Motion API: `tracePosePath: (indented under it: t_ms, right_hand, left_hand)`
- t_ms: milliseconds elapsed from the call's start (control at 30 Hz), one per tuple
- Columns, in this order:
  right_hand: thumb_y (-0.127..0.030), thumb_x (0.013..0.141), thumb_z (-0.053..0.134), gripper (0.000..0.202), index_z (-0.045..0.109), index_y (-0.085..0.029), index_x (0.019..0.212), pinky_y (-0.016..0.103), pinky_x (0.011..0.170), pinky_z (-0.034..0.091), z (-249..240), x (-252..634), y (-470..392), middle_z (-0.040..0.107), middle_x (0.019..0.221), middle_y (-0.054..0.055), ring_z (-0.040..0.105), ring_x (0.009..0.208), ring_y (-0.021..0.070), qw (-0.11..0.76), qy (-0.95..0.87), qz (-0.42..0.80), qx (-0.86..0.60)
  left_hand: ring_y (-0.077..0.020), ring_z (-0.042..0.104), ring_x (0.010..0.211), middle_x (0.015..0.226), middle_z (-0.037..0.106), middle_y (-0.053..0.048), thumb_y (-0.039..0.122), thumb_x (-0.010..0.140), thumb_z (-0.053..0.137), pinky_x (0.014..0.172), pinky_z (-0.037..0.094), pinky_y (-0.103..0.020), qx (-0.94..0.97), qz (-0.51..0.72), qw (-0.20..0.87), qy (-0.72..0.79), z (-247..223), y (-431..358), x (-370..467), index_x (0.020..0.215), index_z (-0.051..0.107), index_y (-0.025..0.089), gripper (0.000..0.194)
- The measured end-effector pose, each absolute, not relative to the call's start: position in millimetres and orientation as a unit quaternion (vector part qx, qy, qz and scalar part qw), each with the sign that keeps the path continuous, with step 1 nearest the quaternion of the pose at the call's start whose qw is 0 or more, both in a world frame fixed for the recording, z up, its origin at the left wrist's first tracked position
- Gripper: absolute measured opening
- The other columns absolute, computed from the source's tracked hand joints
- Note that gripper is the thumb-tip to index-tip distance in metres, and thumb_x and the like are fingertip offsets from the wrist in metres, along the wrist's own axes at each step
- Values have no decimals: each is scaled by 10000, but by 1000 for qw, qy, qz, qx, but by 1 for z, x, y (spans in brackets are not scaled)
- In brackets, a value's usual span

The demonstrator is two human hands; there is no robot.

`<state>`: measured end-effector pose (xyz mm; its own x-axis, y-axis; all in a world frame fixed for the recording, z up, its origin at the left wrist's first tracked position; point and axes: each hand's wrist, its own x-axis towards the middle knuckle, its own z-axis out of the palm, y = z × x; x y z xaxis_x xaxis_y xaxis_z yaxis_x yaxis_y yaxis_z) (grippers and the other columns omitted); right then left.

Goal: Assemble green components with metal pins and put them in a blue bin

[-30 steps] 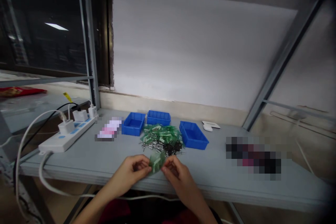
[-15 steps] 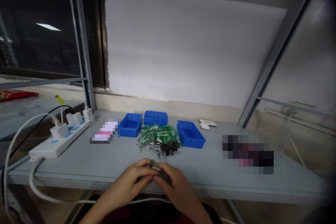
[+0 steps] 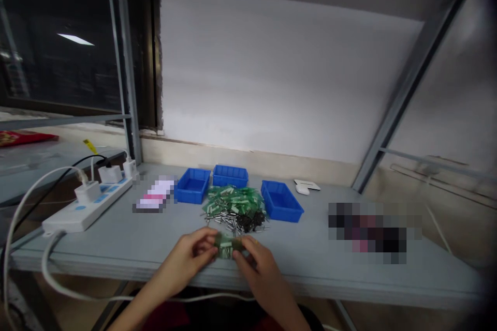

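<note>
Blue bins (image 3: 281,204) beyond green packet (image 3: 225,249)

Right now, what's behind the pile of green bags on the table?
Behind the green bags stands a blue bin, and beyond it the white wall. The pile hides the tabletop right behind it, so I can't tell whether anything small lies there.

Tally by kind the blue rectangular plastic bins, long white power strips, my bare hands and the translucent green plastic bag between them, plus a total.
Blue rectangular plastic bins: 3
Bare hands: 2
Long white power strip: 1
Translucent green plastic bag, held: 1
Total: 7
</note>
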<state>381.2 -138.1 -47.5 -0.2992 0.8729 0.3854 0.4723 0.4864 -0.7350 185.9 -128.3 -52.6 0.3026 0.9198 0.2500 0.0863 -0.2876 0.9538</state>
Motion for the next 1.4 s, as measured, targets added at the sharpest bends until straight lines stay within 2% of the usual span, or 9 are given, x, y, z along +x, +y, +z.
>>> tracePosePath:
  t_ms: [233, 433, 600, 700, 833, 933, 1133, 1300, 1400]
  right_hand:
    - [-240, 872, 515, 198, 682, -230, 978, 289, 817, 446, -45, 382, -134, 670, 929, 41, 599, 895, 189, 421, -765, 255, -415]
    - [-297, 902, 460, 289, 656, -216, 1098, 281, 705, 480, -47, 383, -135, 702, 799, 32, 635, 731, 177, 397, -751, 312, -426]
    - [-381, 896, 472, 347, 620, -231, 1172, 317, 819, 471, -44, 386, -138, 681, 1063, 64, 617, 956, 209, 405, -737, 339, -421]
    - [-424, 911, 417, 383, 599, -247, 1200, 316, 747, 489, -41, 387, -139, 677, 1057, 57, 625, 855, 197, 399, -724, 349, -441]
    - [-354, 893, 463, 329, 596, -256, 1178, 294, 726, 473, -41, 385, -139, 669, 1042, 37, 612, 804, 179, 395, -730, 339, -442]
    - [-268, 858, 509, 282, 586, -241, 1128, 275, 724, 456, -42, 384, -138, 667, 993, 27, 605, 827, 177, 398, -733, 333, -440]
    - [-201, 841, 506, 91, 534, -211, 927, 244, 664, 434, -47, 384, -135, 634, 813, -8, 581, 731, 149, 412, -724, 334, -442]
    - [-197, 829, 515, 86, 600, -208, 838, 234, 649, 450, -45, 382, -135, 591, 959, 28, 574, 800, 154, 419, -738, 299, -436]
    - [-208, 826, 530, 166, 642, -230, 947, 246, 680, 465, -44, 381, -136, 561, 1021, 39, 571, 808, 152, 418, -750, 276, -432]
  left_hand:
    - [-175, 540, 773, 802, 589, -42, 313, 836, 579, 689, 416, -241, 716, 458, 337, 404, -39, -132, 183, 788, 698, 159, 201]
    - [-126, 486, 575, 616, 562, 6, 387, 879, 517, 559, 387, -219, 684, 416, 443, 403, -39, -134, 182, 893, 637, 136, 278]
    - [-168, 572, 722, 791, 664, -58, 382, 855, 549, 648, 442, -249, 666, 440, 466, 382, -41, -133, 182, 964, 634, 138, 280]
    - [-186, 586, 758, 880, 685, -72, 387, 855, 531, 678, 460, -268, 660, 438, 447, 415, -39, -135, 181, 1022, 656, 158, 309]
    - [-189, 585, 796, 986, 680, -61, 368, 851, 533, 740, 457, -279, 658, 441, 426, 436, -37, -136, 180, 1019, 682, 192, 285]
    - [-183, 573, 799, 862, 666, -46, 331, 808, 605, 729, 442, -264, 663, 440, 449, 407, -40, -132, 181, 1026, 658, 174, 273]
    - [-128, 518, 646, 712, 571, 22, 280, 731, 679, 612, 399, -225, 616, 472, 506, 377, -48, -127, 184, 1208, 483, 170, 527]
    - [-138, 515, 676, 699, 557, 12, 316, 755, 654, 633, 394, -223, 651, 437, 481, 393, -43, -130, 183, 823, 572, 148, 200]
    - [-142, 509, 678, 691, 544, 12, 321, 790, 614, 629, 399, -220, 674, 425, 454, 399, -39, -132, 182, 753, 549, 154, 183]
